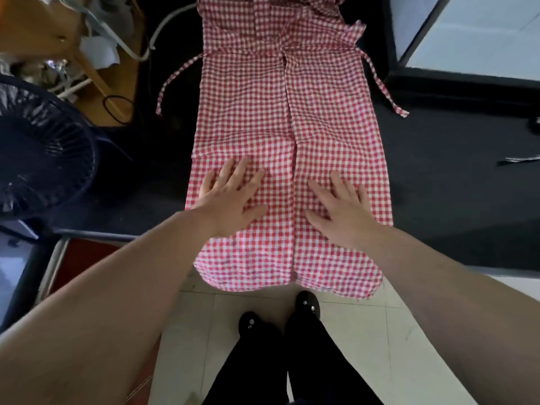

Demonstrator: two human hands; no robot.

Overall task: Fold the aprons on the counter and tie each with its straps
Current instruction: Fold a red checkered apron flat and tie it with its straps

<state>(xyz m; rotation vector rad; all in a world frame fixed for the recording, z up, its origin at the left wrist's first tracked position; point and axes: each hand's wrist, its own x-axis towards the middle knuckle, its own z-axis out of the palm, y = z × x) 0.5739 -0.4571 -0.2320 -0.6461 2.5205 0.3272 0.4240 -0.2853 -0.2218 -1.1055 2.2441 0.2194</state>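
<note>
Head view: left hand point(230, 197) and right hand point(342, 209), fingers spread flat, press the apparently folded apron point(321, 112).

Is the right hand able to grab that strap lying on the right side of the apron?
Probably yes. The right hand lies flat on the apron, and the strap lies bare on the dark counter beyond it, with nothing between.

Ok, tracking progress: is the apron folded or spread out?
Partly folded: the apron has both sides turned in, meeting down the middle; it lies at full length, straps loose.
</note>
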